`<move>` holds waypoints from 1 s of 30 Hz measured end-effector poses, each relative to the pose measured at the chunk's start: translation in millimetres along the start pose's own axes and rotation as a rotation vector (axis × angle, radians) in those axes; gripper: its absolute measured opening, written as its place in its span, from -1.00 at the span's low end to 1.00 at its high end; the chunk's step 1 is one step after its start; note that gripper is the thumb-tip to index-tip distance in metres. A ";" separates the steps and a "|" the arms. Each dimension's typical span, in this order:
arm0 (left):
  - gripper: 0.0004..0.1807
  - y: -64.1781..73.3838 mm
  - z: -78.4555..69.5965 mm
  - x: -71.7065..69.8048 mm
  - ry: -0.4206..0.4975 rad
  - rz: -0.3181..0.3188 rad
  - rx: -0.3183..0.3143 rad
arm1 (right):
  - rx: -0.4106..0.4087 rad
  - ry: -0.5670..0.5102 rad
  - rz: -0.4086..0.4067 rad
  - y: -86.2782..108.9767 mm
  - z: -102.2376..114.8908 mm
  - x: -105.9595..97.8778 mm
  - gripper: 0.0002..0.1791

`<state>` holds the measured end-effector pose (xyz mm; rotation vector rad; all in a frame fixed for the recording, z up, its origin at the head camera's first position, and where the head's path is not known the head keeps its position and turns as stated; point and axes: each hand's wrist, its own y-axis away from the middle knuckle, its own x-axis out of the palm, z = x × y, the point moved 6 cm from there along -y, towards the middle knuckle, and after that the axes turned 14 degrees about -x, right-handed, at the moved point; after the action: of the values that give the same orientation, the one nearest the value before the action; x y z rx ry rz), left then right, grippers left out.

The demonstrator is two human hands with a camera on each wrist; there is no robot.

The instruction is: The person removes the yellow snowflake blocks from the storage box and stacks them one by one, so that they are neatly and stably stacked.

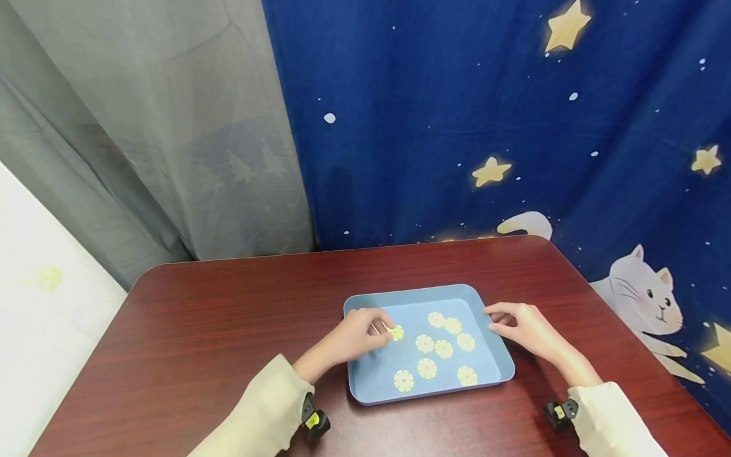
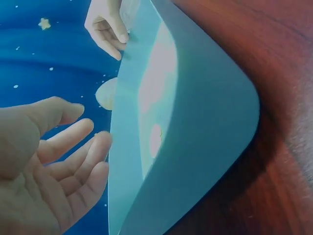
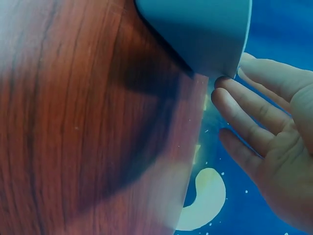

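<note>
A shallow blue tray (image 1: 377, 384) lies on the table, with several flat, pale yellow, notched discs (image 1: 426, 368) spread over its floor. My left hand (image 1: 360, 333) is over the tray's left side, its fingertips close to a yellow notched disc (image 1: 396, 332) that they partly cover. In the left wrist view the thumb and fingers of this hand (image 2: 58, 156) stand apart, and nothing shows between them. At the tray's right rim, my right hand (image 1: 522, 327) touches the edge with thumb and fingertips. The right wrist view shows its fingers (image 3: 249, 122) mostly straight beside the tray corner (image 3: 205, 39).
The dark red wooden table (image 1: 228, 317) extends around the tray. Behind it hang a grey curtain (image 1: 171, 127) and a blue curtain (image 1: 400, 127) with stars and a white cat. A white surface (image 1: 40, 330) stands at the left. Each wrist wears a small black camera (image 1: 316, 424).
</note>
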<state>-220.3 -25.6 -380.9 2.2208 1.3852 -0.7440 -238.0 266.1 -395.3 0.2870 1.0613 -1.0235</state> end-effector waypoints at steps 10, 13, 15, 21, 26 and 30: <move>-0.84 -18.8 -2.7 17.1 -0.074 0.280 0.045 | 0.001 -0.031 0.019 -0.4 -1.9 0.8 -0.66; -0.83 -24.8 -3.4 20.8 -0.081 0.367 0.041 | 0.011 -0.052 0.024 -1.2 -3.1 0.7 -0.65; -0.83 -28.4 -3.1 23.9 -0.085 0.427 0.034 | 0.019 -0.065 0.030 -1.9 -4.3 0.8 -0.64; -0.81 -33.6 -2.6 37.0 -0.081 0.601 0.026 | 0.032 -0.087 0.035 -2.7 -6.4 1.8 -0.64; -0.78 -35.8 -2.0 47.1 -0.135 0.669 0.019 | 0.040 -0.095 0.033 -3.1 -6.2 2.7 -0.63; -0.76 -39.1 -0.5 53.9 -0.196 0.688 -0.001 | 0.048 -0.093 0.031 -3.9 -6.1 2.2 -0.63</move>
<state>-236.2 27.8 -417.3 2.3221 0.4643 -0.6703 -244.5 266.7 -399.2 0.2909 0.9471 -1.0258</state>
